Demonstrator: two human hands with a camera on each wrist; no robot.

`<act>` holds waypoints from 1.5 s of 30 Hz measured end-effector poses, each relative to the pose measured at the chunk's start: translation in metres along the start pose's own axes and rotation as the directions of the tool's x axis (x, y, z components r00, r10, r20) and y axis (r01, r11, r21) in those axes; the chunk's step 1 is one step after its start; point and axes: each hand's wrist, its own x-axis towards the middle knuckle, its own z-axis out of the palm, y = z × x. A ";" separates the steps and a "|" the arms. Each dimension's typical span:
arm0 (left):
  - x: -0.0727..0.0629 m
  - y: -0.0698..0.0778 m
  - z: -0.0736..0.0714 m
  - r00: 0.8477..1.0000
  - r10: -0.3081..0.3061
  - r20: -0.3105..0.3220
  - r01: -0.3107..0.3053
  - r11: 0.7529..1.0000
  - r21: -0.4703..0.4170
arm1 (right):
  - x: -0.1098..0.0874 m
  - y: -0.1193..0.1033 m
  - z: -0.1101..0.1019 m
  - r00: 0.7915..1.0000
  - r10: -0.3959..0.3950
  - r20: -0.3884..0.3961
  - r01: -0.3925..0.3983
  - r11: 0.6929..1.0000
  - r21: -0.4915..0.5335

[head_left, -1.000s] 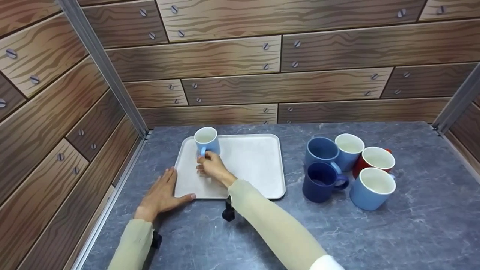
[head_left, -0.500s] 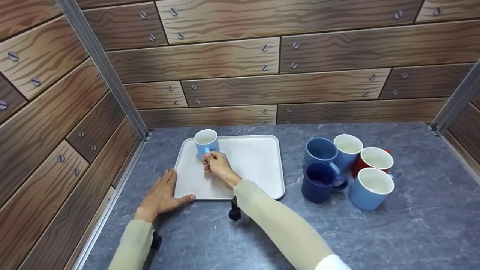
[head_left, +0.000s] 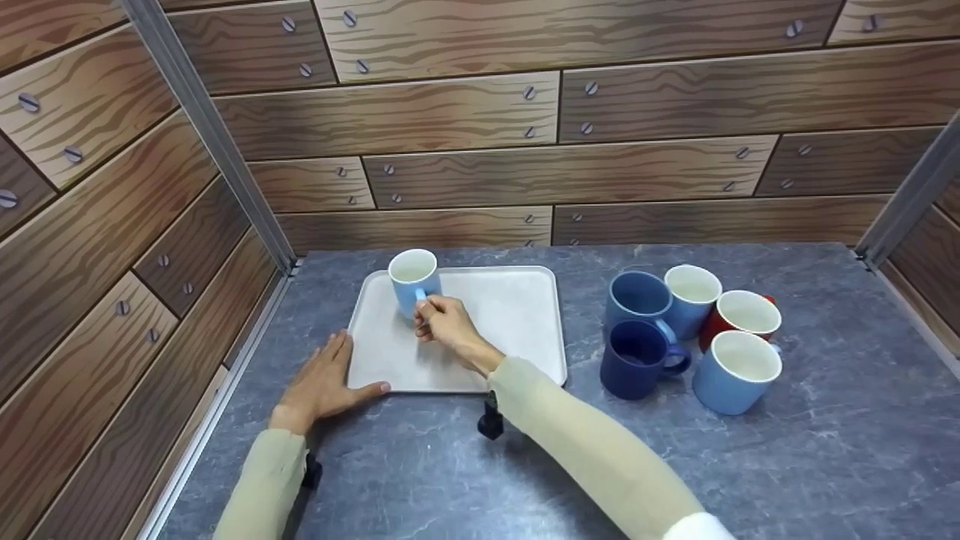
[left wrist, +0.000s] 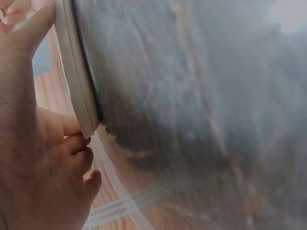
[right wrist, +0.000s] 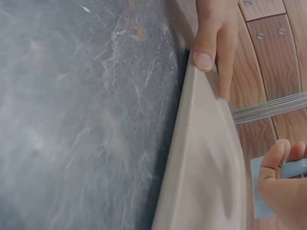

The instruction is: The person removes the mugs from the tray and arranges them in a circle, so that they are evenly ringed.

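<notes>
Fingers of the right hand (head_left: pixel 444 324) pinch the handle of the light blue mug (head_left: pixel 413 279), which stands upright in the tray's far-left corner. Left hand (head_left: pixel 324 382) lies flat on the bench (head_left: pixel 750 465) — thumb against the tray (head_left: pixel 517 330) front edge. Five mugs (head_left: pixel 694 334) cluster right of the tray.

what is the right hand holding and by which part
The right hand holds the light blue mug by its handle; the mug stands upright on the white tray. The left hand holds nothing, resting flat against the tray's near left corner.
</notes>
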 end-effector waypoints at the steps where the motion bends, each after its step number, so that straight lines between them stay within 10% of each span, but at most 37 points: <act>1: 0.000 -0.001 -0.001 1.000 -0.001 0.000 0.001 1.000 0.000 | -0.003 -0.002 -0.002 1.000 -0.002 0.013 0.002 1.000 0.004; 45: -0.002 0.001 0.000 1.000 0.011 0.001 -0.011 1.000 -0.005 | -0.180 -0.029 -0.180 0.945 -0.192 0.263 0.224 0.969 -0.100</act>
